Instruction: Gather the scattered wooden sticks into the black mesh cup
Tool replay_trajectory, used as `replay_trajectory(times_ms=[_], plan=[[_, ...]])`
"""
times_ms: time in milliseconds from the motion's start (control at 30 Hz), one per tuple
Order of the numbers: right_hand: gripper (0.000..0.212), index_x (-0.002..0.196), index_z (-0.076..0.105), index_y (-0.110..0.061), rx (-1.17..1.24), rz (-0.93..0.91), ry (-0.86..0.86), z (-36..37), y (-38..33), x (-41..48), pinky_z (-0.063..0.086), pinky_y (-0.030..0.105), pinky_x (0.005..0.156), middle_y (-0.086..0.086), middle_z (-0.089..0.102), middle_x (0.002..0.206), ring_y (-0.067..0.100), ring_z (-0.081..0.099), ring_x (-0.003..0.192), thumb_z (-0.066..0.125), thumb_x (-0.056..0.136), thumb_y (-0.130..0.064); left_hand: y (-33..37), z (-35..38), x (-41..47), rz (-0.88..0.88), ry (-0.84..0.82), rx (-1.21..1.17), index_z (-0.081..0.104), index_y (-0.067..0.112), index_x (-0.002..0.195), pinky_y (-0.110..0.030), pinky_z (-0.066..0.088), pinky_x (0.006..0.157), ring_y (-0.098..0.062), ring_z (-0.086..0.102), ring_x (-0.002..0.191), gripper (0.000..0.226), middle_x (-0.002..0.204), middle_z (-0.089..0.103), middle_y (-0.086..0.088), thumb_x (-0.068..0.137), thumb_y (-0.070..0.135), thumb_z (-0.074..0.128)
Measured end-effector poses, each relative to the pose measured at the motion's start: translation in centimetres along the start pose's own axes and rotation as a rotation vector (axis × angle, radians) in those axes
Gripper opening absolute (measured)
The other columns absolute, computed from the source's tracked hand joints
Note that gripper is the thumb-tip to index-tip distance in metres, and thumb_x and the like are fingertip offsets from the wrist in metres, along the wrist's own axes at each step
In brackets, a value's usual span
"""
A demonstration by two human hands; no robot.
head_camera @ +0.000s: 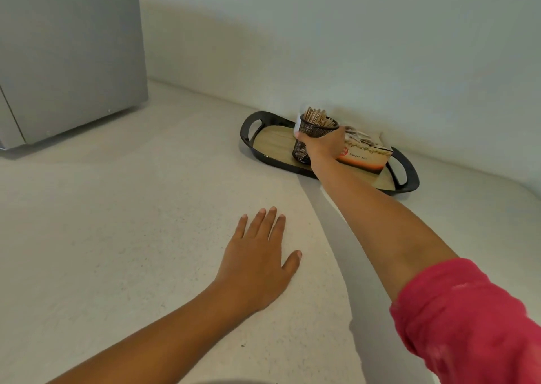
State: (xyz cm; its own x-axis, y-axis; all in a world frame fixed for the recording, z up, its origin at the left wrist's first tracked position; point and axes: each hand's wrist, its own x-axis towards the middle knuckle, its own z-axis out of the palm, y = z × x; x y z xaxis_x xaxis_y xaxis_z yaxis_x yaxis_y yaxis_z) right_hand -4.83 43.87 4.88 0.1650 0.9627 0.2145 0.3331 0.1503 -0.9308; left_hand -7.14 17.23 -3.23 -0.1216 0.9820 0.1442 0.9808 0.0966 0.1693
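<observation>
The black mesh cup (311,137) stands on a black-rimmed tray (251,126) with a wooden base, near the wall. A bunch of wooden sticks (315,115) pokes out of its top. My right hand (325,145) reaches far forward and wraps around the cup's right side, fingers curled on its mesh wall. My left hand (257,257) lies flat on the pale counter, palm down, fingers spread, holding nothing. No loose sticks show on the counter.
An orange tea box (364,156) with sachets (358,137) sits on the tray just right of the cup. A grey appliance (64,55) fills the far left. The wall rises directly behind the tray.
</observation>
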Motion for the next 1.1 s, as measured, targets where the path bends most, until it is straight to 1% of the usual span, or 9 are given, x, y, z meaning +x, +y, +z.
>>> replay_trajectory(times_ms=[67,267,400,467,633,800,867,967,1100], plan=[[0.111,0.144,0.026,-0.009,-0.020,0.008,0.013,0.6,0.4,0.2,0.040,0.043,0.104,0.010,0.041,0.144,0.028,0.040,0.134,0.091,0.056,-0.033,0.0,0.0,0.0,0.000,-0.003,0.001,-0.014,0.021,0.148,-0.042,-0.004,0.119,-0.018,-0.017,0.145,0.071,0.157,-0.018,0.000,0.092,0.061,0.004],[0.107,0.145,0.025,-0.007,-0.093,-0.021,0.032,2.3,1.2,0.7,0.041,0.046,0.102,0.010,0.037,0.145,0.029,0.037,0.134,0.087,0.063,-0.036,0.1,0.1,0.0,0.000,-0.001,0.006,-0.015,0.020,0.148,-0.043,-0.005,0.119,-0.017,-0.018,0.144,0.071,0.157,-0.019,0.000,0.092,0.061,0.003],[0.089,0.138,0.032,-0.009,-0.209,-0.018,0.083,2.9,1.9,1.0,0.047,0.046,0.098,0.011,0.039,0.139,0.029,0.047,0.124,0.083,0.069,-0.033,0.1,0.0,-0.1,0.001,0.007,0.001,-0.014,0.020,0.148,-0.042,-0.006,0.119,-0.016,-0.018,0.144,0.071,0.157,-0.018,0.000,0.092,0.060,0.004],[0.087,0.138,0.032,-0.010,-0.249,0.008,0.093,3.1,2.1,1.1,0.047,0.045,0.097,0.013,0.038,0.139,0.031,0.049,0.122,0.082,0.071,-0.034,0.1,0.0,-0.1,0.001,0.009,-0.005,-0.014,0.019,0.148,-0.042,-0.006,0.119,-0.017,-0.018,0.144,0.071,0.157,-0.018,0.000,0.092,0.060,0.005],[0.092,0.143,0.025,-0.006,-0.314,0.040,0.116,3.6,2.3,1.2,0.046,0.039,0.095,0.016,0.036,0.143,0.032,0.049,0.122,0.079,0.075,-0.036,0.1,0.0,-0.1,0.001,0.013,-0.013,-0.014,0.020,0.148,-0.043,-0.006,0.119,-0.018,-0.018,0.145,0.072,0.157,-0.018,0.000,0.091,0.060,0.004],[0.081,0.143,0.025,-0.006,-0.319,0.053,0.117,3.5,2.3,1.2,0.050,0.037,0.094,0.016,0.037,0.143,0.031,0.051,0.119,0.074,0.082,-0.026,0.1,0.0,-0.1,-0.001,0.011,-0.009,-0.012,0.021,0.149,-0.042,-0.006,0.119,-0.017,-0.017,0.145,0.072,0.158,-0.017,0.000,0.091,0.061,0.004],[0.071,0.142,0.027,-0.006,-0.325,-0.004,0.161,3.3,2.2,0.8,0.052,0.036,0.091,0.016,0.040,0.139,0.028,0.051,0.117,0.069,0.085,-0.016,0.1,-0.1,0.0,-0.002,0.009,-0.010,-0.012,0.021,0.149,-0.042,-0.006,0.119,-0.017,-0.016,0.145,0.072,0.158,-0.016,0.000,0.092,0.061,0.005],[0.048,0.130,0.040,-0.007,-0.283,-0.183,0.225,2.5,1.6,-1.1,0.053,0.030,0.083,0.012,0.046,0.129,0.023,0.051,0.114,0.062,0.087,-0.006,0.0,-0.1,0.1,0.001,0.006,-0.010,-0.011,0.021,0.149,-0.042,-0.005,0.119,-0.016,-0.015,0.145,0.072,0.158,-0.015,0.000,0.092,0.060,0.006],[0.032,0.117,0.050,-0.008,-0.208,-0.474,0.188,0.4,1.6,-5.6,0.044,0.018,0.080,0.007,0.051,0.115,0.016,0.050,0.103,0.054,0.087,0.004,0.1,-0.1,0.2,-0.009,-0.004,-0.023,-0.010,0.021,0.149,-0.041,-0.006,0.119,-0.016,-0.014,0.145,0.072,0.158,-0.014,0.000,0.092,0.060,0.007]])
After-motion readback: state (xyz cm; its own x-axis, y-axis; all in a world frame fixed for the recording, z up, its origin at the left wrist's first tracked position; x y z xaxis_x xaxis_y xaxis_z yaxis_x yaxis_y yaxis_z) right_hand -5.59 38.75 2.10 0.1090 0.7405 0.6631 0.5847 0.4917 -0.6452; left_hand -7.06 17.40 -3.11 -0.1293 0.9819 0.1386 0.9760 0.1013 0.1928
